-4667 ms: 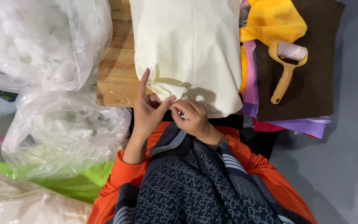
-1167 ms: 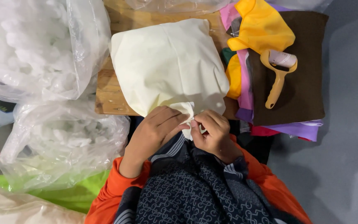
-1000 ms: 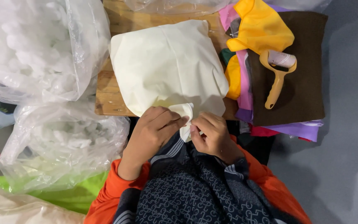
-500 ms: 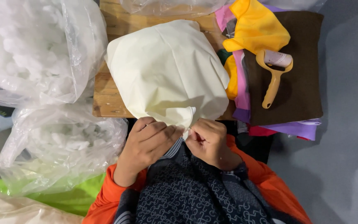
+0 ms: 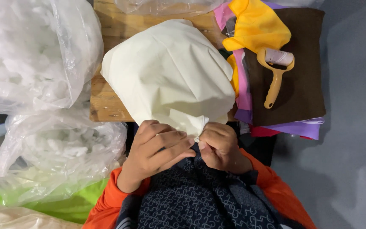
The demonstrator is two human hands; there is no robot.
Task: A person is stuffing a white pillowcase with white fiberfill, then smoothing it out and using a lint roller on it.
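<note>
Fingers (image 5: 178, 142) of the left hand (image 5: 157, 154) and right hand (image 5: 221, 148) pinch the gathered corner of a stuffed cream cushion cover (image 5: 170, 76), which rests on the wooden bench (image 5: 104, 106), keeping its opening closed.

Clear plastic bags of white stuffing (image 5: 30, 55) left; another (image 5: 60, 161) below; one (image 5: 166, 5) top.

Grey floor (image 5: 352, 127) from 2 to 5 o'clock, softly shadowed. Wooden table (image 5: 106, 106) at 11 to 12, edge worn. Clear bags of white stuffing (image 5: 30, 51) from 8 to 10. Even, diffuse light.
</note>
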